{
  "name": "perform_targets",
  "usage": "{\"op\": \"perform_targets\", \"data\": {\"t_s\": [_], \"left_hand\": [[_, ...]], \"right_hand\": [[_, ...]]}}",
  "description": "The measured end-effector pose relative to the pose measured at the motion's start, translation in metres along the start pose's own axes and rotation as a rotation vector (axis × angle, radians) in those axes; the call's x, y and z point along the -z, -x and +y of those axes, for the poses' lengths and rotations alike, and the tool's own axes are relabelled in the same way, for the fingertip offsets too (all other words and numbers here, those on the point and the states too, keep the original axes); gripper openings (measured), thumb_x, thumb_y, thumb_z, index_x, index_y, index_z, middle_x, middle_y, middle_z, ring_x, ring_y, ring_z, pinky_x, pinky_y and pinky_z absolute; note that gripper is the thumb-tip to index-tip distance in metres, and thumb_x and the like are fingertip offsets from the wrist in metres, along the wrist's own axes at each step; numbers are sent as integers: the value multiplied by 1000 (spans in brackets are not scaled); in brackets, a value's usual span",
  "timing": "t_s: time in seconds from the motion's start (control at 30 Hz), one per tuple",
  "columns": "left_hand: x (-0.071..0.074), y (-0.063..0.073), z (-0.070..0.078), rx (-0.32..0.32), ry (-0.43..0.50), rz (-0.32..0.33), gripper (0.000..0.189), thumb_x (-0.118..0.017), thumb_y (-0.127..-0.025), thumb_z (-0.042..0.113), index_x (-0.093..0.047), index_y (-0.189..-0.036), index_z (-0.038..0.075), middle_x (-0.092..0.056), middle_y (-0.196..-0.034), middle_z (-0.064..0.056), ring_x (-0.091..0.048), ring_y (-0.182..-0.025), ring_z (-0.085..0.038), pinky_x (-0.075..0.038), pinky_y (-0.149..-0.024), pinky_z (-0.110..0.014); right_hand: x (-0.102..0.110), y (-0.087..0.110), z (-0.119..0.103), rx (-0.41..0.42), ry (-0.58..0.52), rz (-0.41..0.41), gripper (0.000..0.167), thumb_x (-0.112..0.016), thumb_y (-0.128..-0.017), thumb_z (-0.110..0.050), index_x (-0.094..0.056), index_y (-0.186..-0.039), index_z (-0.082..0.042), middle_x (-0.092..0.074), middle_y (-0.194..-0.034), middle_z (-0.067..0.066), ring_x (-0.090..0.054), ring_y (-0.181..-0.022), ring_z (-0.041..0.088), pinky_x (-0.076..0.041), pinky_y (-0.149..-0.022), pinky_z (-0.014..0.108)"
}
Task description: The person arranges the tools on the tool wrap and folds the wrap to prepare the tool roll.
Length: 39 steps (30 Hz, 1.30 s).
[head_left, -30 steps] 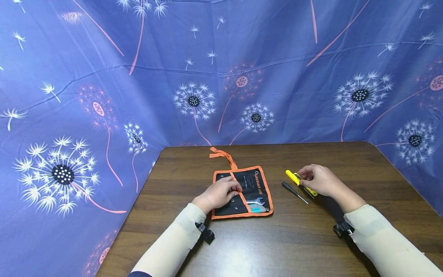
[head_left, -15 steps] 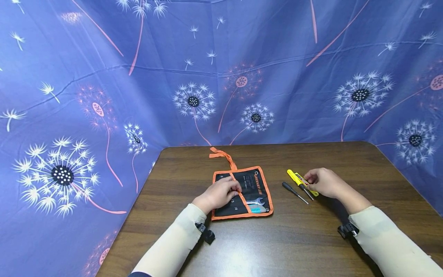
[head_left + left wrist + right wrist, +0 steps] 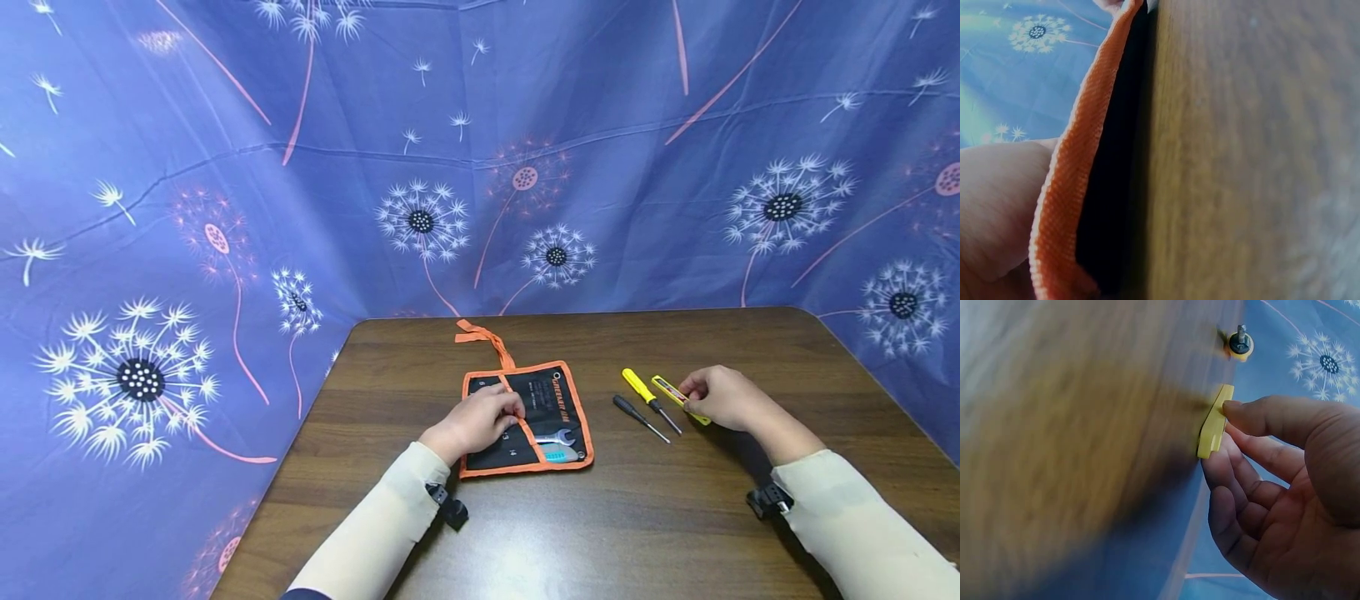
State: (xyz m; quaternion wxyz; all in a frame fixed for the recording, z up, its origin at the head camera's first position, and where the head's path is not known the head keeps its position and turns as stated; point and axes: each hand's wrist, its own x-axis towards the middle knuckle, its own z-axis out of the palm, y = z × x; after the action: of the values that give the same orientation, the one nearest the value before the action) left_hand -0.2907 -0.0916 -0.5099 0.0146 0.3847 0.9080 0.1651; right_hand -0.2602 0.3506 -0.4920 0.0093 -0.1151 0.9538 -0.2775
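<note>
A black tool pouch [image 3: 551, 392] with orange trim lies on the table, a wrench [image 3: 555, 437] and a teal-handled tool [image 3: 561, 453] showing in its pocket. My left hand [image 3: 476, 421] rests over the pouch, fingertips pinching the orange band at the pocket's edge. Close up in the left wrist view is the orange trim [image 3: 1075, 156]. To the right, my right hand [image 3: 723, 400] pinches a flat yellow case [image 3: 667, 390] between thumb and fingers. That yellow case [image 3: 1213, 428] sits edge-on close over the table in the right wrist view. Beside it lies a yellow-handled screwdriver [image 3: 637, 384].
A black-handled screwdriver [image 3: 626, 406] lies left of the yellow one. Orange tie straps [image 3: 483, 335] trail from the pouch toward the far edge of the wooden table [image 3: 600, 525]. A blue dandelion-print cloth [image 3: 637, 208] hangs behind and at the sides.
My right hand has moved right with the yellow case, drawing it apart from the yellow-handled screwdriver it overlapped. My left hand and the pouch stay put.
</note>
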Motion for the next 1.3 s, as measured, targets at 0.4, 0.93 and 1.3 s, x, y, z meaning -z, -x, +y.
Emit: {"op": "perform_targets", "data": {"t_s": [0.4,0.93,1.3], "left_hand": [[-1,-2,3,12,-39,-5,7,-65,-106,21,-65,-107,28,-55,-100,10,-53,-91,-9,-48,-81,-30],[-1,-4,6,39,-38,-1,10,-64,-107,20,-63,-102,29,-53,-98,11,-51,-88,-11,-46,-79,-29],[-2,-5,4,25,-43,10,9,-64,-107,20,-63,-102,28,-53,-96,10,-51,-85,-10,-45,-77,-27]], "right_hand": [[9,9,11,-29,18,-3,15,-81,-81,-11,-73,-90,-2,-60,-76,-4,-53,-68,13,-41,-61,30],[11,14,12,-58,-18,-22,15,-85,-80,-14,-71,-83,-9,-56,-70,-6,-48,-61,9,-37,-57,28],[9,14,14,-40,13,6,12,-83,-82,-12,-71,-81,-10,-56,-68,-8,-48,-60,10,-36,-56,28]]}}
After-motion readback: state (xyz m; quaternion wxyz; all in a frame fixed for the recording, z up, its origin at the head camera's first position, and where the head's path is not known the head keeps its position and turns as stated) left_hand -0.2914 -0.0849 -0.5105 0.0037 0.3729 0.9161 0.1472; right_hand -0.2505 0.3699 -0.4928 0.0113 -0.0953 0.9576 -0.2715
